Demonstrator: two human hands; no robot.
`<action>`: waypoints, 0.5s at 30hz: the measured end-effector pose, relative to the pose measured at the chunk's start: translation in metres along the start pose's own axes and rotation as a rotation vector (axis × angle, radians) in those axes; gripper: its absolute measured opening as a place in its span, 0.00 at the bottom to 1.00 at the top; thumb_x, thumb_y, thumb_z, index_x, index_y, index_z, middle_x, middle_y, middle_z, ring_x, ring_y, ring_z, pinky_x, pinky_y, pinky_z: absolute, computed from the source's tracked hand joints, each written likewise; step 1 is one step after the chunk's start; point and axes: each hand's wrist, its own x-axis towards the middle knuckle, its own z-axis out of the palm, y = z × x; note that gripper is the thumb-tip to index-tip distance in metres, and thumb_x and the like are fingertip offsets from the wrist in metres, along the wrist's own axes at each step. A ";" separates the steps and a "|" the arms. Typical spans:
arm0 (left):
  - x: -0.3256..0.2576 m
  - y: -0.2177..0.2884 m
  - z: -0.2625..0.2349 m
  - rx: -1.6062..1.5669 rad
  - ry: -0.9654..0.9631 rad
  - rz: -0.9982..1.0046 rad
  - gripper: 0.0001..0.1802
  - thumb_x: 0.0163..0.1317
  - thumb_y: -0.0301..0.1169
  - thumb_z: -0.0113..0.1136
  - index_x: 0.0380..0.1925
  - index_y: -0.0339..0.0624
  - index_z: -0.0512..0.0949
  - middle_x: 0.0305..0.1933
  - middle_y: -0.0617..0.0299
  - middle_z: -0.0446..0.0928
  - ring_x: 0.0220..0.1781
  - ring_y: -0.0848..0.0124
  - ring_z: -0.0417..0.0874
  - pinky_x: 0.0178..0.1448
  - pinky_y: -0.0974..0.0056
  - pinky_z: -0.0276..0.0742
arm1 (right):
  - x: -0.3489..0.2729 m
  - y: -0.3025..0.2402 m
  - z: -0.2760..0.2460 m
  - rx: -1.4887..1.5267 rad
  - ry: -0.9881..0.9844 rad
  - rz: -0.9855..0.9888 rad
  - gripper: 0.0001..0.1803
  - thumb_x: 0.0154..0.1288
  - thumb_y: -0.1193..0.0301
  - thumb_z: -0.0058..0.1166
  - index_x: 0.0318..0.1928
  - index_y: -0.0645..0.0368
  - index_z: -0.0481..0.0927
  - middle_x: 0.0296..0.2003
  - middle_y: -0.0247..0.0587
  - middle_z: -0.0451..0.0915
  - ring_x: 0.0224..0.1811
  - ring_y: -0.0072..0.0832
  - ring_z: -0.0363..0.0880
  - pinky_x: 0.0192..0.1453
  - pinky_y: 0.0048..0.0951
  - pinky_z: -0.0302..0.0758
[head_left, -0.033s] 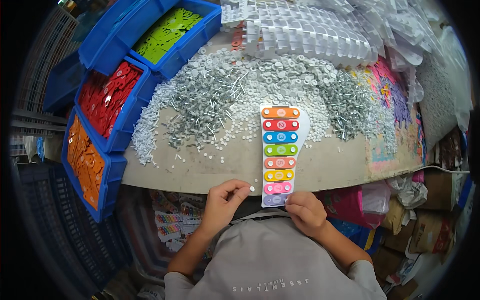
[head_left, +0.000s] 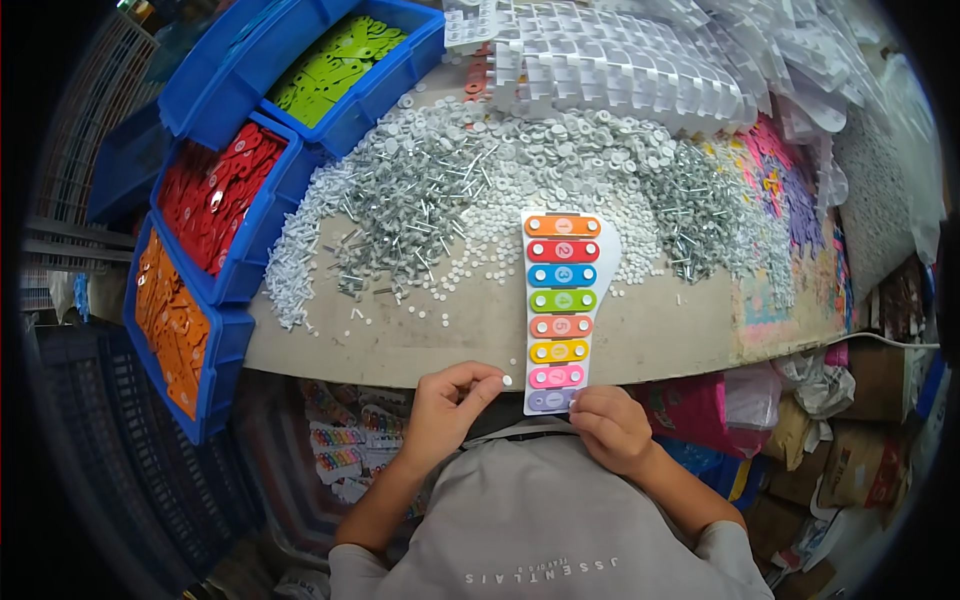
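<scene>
The right hand [head_left: 612,428] covers the toy xylophone's [head_left: 560,312] near end, and the blue bins [head_left: 228,362] run off the left edge.

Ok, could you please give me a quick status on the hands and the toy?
Left hand pinching white cap. Right hand steadying xylophone at near end. Screws heaped beyond.

L hand [head_left: 448,408] fingers curled in pinch grip, R hand [head_left: 610,428] fisted, both forearms bent inward.

Right hand [head_left: 612,428] steadies a toy xylophone [head_left: 560,312]; left hand [head_left: 447,405] pinches a white cap [head_left: 507,381].
</scene>
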 end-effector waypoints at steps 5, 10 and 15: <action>-0.005 0.013 0.003 -0.448 -0.190 -0.172 0.08 0.70 0.24 0.58 0.44 0.29 0.81 0.36 0.51 0.85 0.31 0.71 0.87 0.28 0.76 0.75 | -0.001 -0.009 0.000 0.011 0.014 0.069 0.16 0.51 0.87 0.65 0.39 0.62 0.75 0.35 0.41 0.81 0.36 0.32 0.81 0.37 0.27 0.76; -0.009 0.013 0.011 -0.343 -0.215 -0.118 0.10 0.68 0.21 0.59 0.47 0.28 0.79 0.38 0.49 0.85 0.33 0.68 0.88 0.29 0.74 0.78 | 0.001 -0.011 -0.003 0.595 -0.059 1.020 0.20 0.66 0.79 0.61 0.48 0.57 0.62 0.28 0.32 0.76 0.29 0.12 0.72 0.30 0.17 0.65; -0.005 0.009 0.011 -0.367 -0.290 -0.182 0.10 0.67 0.20 0.61 0.47 0.30 0.78 0.36 0.49 0.85 0.29 0.70 0.87 0.28 0.75 0.77 | 0.005 -0.008 -0.008 0.792 -0.140 1.159 0.17 0.72 0.72 0.58 0.52 0.58 0.64 0.28 0.34 0.79 0.26 0.14 0.73 0.27 0.17 0.66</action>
